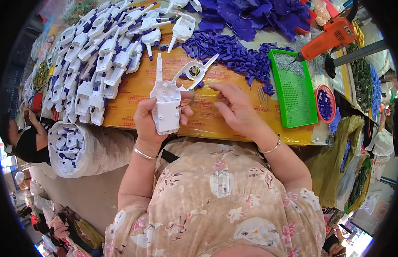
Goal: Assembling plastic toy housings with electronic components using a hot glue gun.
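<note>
My left hand [146, 120] is closed around a white plastic toy housing [167, 112], holding it upright with its narrow stem pointing away from me. Thin wires run out at the housing's right side, near my left fingertips. Just beyond lies a second white shell [194, 72] with a round dark speaker in it; whether the wires join the two I cannot tell. My right hand [239, 109] hovers over the table to the right of the housing, fingers apart, with nothing visible in it.
White shells with purple parts [100, 55] are heaped at the left. Small purple pieces [237, 55] lie at the back. Rightward are a green tray [293, 98] of screws, an orange power driver [329, 38] and a red basket [325, 103]. A filled sack [96, 147] stands at left.
</note>
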